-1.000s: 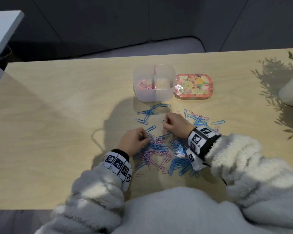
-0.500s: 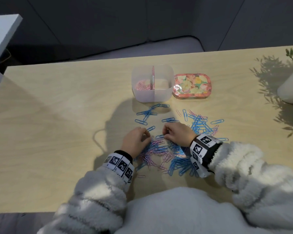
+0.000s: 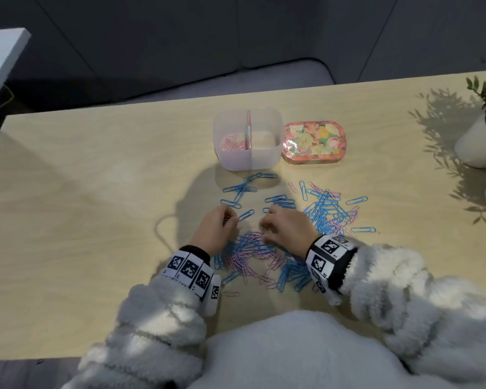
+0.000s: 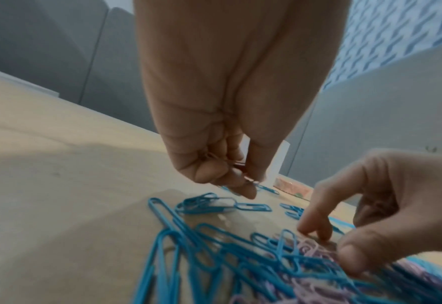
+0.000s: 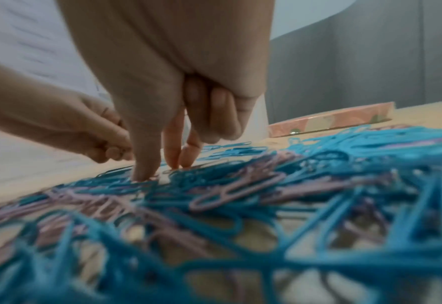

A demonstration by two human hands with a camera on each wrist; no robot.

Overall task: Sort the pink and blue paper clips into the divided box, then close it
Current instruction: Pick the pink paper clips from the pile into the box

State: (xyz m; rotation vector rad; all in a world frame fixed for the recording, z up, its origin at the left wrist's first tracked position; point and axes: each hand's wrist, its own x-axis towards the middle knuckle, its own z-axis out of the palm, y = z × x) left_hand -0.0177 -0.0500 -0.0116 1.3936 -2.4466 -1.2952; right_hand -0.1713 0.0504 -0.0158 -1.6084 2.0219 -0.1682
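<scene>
A mixed heap of pink and blue paper clips [image 3: 253, 256] lies on the table between my hands. My left hand [image 3: 222, 223] hovers at its far left edge, fingers curled around a few pink clips [image 4: 222, 164]. My right hand [image 3: 267, 234] reaches down onto the heap; its thumb [image 5: 144, 174] and two fingertips [image 5: 178, 162] touch the clips with a gap between them. The clear divided box [image 3: 247, 155] stands open further back, with pink clips [image 3: 233, 143] in its left compartment; the right one looks empty. Its floral lid [image 3: 313, 141] lies right of it.
Loose blue clips [image 3: 240, 189] lie in front of the box, and a mostly blue spread [image 3: 326, 211] sits to the right. A white plant pot [image 3: 477, 144] stands at the table's right edge. Bare wooden table [image 3: 96, 192] stretches to the left.
My right hand has drawn back from the blue clips near the box and come down on the mixed heap. The left hand has barely moved and still holds its clips.
</scene>
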